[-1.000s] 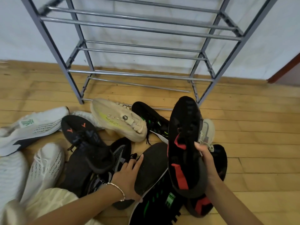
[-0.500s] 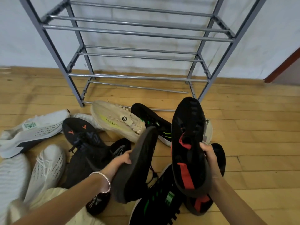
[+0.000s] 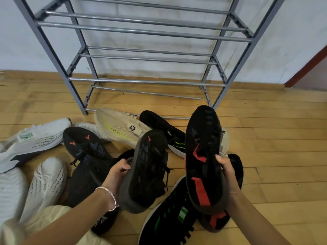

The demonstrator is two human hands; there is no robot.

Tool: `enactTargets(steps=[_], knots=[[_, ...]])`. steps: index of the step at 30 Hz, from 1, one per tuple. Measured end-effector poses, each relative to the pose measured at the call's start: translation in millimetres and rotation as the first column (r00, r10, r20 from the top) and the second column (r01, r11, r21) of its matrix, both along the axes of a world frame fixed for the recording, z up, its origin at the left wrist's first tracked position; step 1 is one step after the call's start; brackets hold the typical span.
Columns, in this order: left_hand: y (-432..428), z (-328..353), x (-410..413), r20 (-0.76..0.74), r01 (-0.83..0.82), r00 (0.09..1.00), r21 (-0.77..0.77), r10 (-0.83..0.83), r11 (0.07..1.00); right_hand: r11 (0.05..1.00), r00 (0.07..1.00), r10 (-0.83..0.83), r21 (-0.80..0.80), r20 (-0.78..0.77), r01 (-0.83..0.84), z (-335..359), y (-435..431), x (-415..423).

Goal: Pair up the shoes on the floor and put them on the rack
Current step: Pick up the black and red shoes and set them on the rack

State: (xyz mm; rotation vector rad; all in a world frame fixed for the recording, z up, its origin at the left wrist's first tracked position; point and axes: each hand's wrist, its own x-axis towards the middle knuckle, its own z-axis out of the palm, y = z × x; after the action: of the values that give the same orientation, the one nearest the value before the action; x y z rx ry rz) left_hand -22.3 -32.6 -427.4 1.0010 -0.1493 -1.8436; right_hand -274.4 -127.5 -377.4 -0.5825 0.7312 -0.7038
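Note:
My right hand grips a black shoe with red strips by its side, toe pointing away, held above the pile. My left hand holds a dark shoe with small orange marks by its edge, lifted and turned so its top faces me. A matching dark shoe with orange marks lies on the floor to the left. Another black and red shoe lies under my right hand. The grey metal rack stands against the wall with nothing on its rails.
A beige shoe, two black shoes with green marks, and several white shoes lie on the wooden floor. A red door frame is at the right. My pale trouser leg sits lower left.
My left hand has picked the dark shoe off the pile, raised it and turned it from sole-up to top-up. My right hand keeps holding the black and red shoe.

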Motion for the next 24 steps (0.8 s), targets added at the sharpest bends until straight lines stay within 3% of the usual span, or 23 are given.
enactTargets(steps=[3,5,13,19,24], knots=[[-9,5,-4,-0.119,-0.082,0.99,-0.043,0.076,0.996,0.999,1.0,-0.003,0.047,0.014,0.003,-1,1,0],[-19,10,-5,-0.113,-0.092,0.99,-0.021,0.089,0.996,0.997,0.999,0.01,0.073,0.034,-0.012,-2,1,-1],[-13,2,5,0.005,0.008,1.0,-0.205,-0.007,0.979,0.992,0.999,0.036,0.122,0.039,-0.041,-1,-1,-5],[-8,-13,-3,0.283,0.019,0.959,-0.048,-0.005,0.999,0.997,0.995,-0.024,0.074,-0.095,0.031,-5,-7,-10],[0,-37,-11,0.361,-0.06,0.933,0.115,0.015,0.992,0.993,0.978,0.014,0.116,-0.208,0.01,-9,-10,-17]])
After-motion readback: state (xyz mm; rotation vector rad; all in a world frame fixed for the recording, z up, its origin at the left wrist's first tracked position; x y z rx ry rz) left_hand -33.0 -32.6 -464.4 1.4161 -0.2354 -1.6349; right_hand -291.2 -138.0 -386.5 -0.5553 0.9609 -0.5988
